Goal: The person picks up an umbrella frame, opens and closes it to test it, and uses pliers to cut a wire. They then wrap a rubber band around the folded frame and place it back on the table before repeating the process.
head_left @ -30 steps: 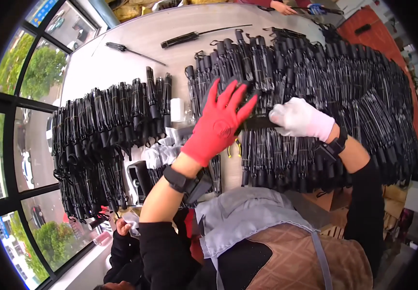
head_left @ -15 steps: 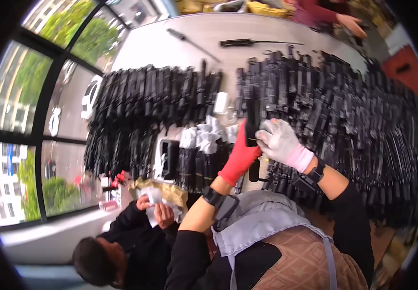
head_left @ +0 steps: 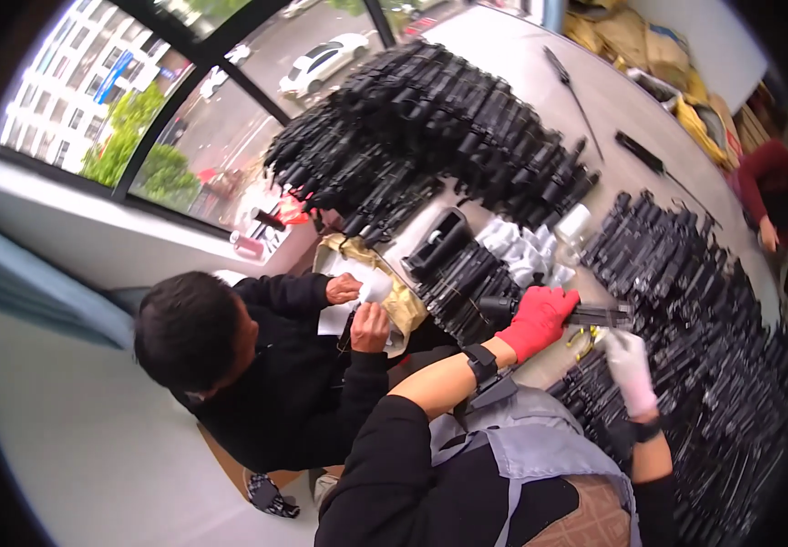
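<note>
My left hand [head_left: 542, 321], in a red glove, is closed around a long black stick-like thing [head_left: 602, 314] with a thick rounded end [head_left: 498, 310] on its left. It lies crosswise above the table, its right part a ribbed, greyish black. My right hand [head_left: 629, 360], in a whitish glove, is just below its right end; motion smears the fingers, and I cannot make out whether they hold anything. A small yellow-and-black thing [head_left: 583, 342] shows between my hands. Piles of similar black things [head_left: 685, 319] lie to the right, and a smaller bundle [head_left: 468, 290] to the left.
A large black pile [head_left: 430, 128] covers the table [head_left: 512, 46] by the window. White wrappings [head_left: 517, 251] and a white cylinder [head_left: 573, 221] lie mid-table. On my left, a co-worker [head_left: 266, 365] handles white material over a tan bag [head_left: 403, 305]. Another person [head_left: 772, 196] is at far right.
My view has swung left. The black thing, upright before, now lies crosswise in my left hand. My right hand has moved from its side to below its right end.
</note>
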A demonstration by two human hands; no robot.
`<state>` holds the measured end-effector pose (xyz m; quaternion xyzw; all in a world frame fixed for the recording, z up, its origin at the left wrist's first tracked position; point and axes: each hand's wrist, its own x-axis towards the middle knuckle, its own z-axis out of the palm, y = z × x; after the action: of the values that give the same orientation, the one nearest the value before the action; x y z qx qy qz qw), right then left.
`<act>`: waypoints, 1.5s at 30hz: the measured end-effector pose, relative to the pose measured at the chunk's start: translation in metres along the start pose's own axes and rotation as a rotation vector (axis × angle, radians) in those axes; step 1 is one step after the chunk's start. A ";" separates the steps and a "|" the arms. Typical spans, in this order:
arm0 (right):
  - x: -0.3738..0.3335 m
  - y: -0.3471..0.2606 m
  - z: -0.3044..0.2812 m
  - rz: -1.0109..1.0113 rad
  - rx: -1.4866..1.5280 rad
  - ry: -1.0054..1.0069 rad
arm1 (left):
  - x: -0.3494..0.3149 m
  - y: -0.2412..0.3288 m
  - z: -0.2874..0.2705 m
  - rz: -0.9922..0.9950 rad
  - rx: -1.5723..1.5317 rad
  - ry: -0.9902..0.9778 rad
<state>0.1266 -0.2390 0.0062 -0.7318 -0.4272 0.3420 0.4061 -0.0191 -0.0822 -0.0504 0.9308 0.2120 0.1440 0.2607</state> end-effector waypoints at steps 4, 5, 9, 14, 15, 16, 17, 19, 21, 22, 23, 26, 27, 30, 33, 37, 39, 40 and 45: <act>-0.030 -0.014 -0.060 0.298 1.331 -0.104 | -0.006 -0.017 -0.031 0.163 -0.277 -0.414; -0.034 -0.022 -0.066 0.180 1.497 -0.068 | -0.008 -0.020 -0.038 0.141 -0.267 -0.393; -0.039 -0.028 -0.093 -0.200 1.472 0.128 | 0.006 0.005 -0.058 -0.319 -1.328 -0.619; -0.039 -0.029 -0.003 0.326 1.405 -0.123 | 0.071 0.069 -0.089 -0.191 -2.197 -0.514; -0.034 -0.069 0.009 0.184 1.357 -0.450 | 0.071 0.053 -0.077 0.106 -1.735 -0.197; -0.029 -0.062 0.009 0.145 1.355 -0.346 | 0.073 0.034 -0.066 0.375 -1.247 0.095; -0.026 -0.049 0.001 0.101 1.347 -0.205 | 0.083 0.043 -0.083 0.159 -1.568 -0.004; 0.007 -0.087 -0.010 -0.258 -0.134 0.246 | 0.079 0.042 -0.106 -0.098 -1.958 -0.033; 0.008 -0.087 -0.009 -0.389 -0.697 0.521 | 0.095 0.057 -0.094 -0.078 -2.115 -0.030; 0.007 -0.090 -0.013 -0.358 -0.720 0.551 | 0.105 0.073 -0.093 -0.114 -2.081 -0.001; 0.008 -0.099 -0.019 -0.420 -0.563 0.590 | 0.114 0.091 -0.101 -0.138 -2.035 0.053; 0.007 -0.103 -0.033 -0.388 -0.120 0.450 | 0.123 0.110 -0.118 -0.147 -1.996 0.088; 0.006 -0.103 -0.040 -0.277 0.148 0.267 | 0.126 0.114 -0.122 -0.139 -2.015 0.060; 0.007 -0.105 -0.040 -0.184 0.423 0.082 | 0.133 0.108 -0.121 -0.053 -2.060 -0.019; 0.013 -0.110 -0.024 -0.246 0.447 0.057 | 0.131 0.085 -0.116 0.113 -2.088 -0.087; 0.015 -0.100 -0.009 -0.210 0.581 0.046 | 0.123 0.082 -0.109 0.011 -2.040 0.009; 0.021 -0.096 -0.017 -0.178 0.697 -0.033 | 0.127 0.092 -0.116 -0.173 -2.011 0.082; 0.024 -0.104 -0.014 -0.190 0.700 -0.079 | 0.131 0.091 -0.125 -0.114 -1.987 0.060; 0.058 -0.131 -0.038 -0.519 0.183 0.506 | 0.143 0.145 -0.169 0.102 -1.767 0.209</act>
<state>0.1370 -0.1580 0.1297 -0.6211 -0.4525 0.0728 0.6357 0.0880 -0.0556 0.1900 0.3804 0.0046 0.3505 0.8558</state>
